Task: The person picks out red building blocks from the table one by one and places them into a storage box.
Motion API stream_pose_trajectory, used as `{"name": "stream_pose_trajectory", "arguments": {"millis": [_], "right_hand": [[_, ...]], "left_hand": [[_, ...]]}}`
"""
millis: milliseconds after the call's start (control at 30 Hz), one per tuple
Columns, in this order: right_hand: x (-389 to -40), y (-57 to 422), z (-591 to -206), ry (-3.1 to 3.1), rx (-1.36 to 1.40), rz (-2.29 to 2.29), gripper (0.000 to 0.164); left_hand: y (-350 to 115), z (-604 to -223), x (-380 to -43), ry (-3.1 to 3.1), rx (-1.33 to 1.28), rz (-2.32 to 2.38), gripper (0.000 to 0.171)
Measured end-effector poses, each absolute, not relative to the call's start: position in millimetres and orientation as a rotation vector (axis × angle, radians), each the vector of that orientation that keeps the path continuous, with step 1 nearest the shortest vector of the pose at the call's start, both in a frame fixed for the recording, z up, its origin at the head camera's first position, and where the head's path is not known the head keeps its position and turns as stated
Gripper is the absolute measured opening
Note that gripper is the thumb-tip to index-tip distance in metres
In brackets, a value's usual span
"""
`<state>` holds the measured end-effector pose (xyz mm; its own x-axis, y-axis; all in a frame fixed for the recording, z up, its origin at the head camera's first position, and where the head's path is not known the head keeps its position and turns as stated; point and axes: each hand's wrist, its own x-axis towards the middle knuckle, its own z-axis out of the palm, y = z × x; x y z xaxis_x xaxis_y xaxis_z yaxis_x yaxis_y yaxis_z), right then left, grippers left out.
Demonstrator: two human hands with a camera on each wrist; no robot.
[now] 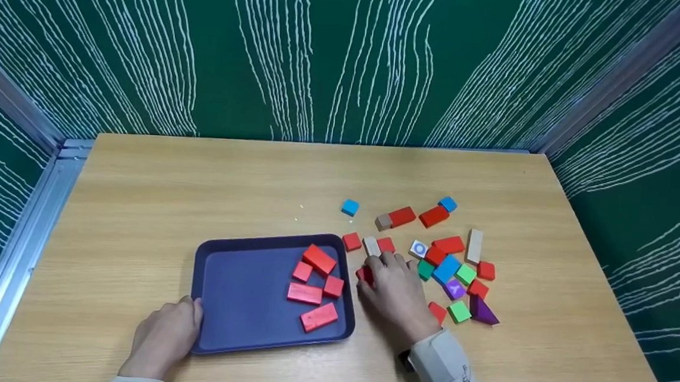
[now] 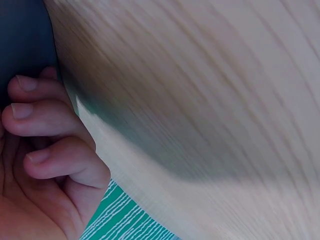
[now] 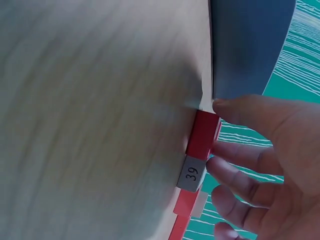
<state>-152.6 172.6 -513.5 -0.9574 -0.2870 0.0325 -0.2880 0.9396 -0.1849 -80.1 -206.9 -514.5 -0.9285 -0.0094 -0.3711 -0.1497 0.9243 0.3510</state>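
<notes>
Left hand (image 1: 166,331) clamps the tray (image 1: 239,297); right hand (image 1: 396,292) pinches a red block (image 3: 201,135) (tray just beside); lifting too low could snag it.

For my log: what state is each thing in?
Tray: flat on the table, partly filled.
Five red blocks: lying inside the tray.
Left hand: gripping the tray's left edge.
Right hand: apparently pinching a red block.
Other blocks: scattered on the table, some touching.
</notes>
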Motion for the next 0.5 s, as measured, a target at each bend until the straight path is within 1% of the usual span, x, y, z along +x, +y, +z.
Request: {"name": "stream_pose_trajectory", "arguments": {"millis": [233, 500], "right_hand": [[-150.6, 172.1, -509.9, -3.186, 0.402, 0.245, 0.048], [-147.4, 175.2, -506.2, -3.182, 0.518, 0.203, 0.041]], "left_hand": [[-206.9, -515.0, -78.0, 2.754, -0.098, 0.546, 0.043], [-205.8, -513.3, -76.2, 2.760, -0.079, 0.555, 0.040]]}}
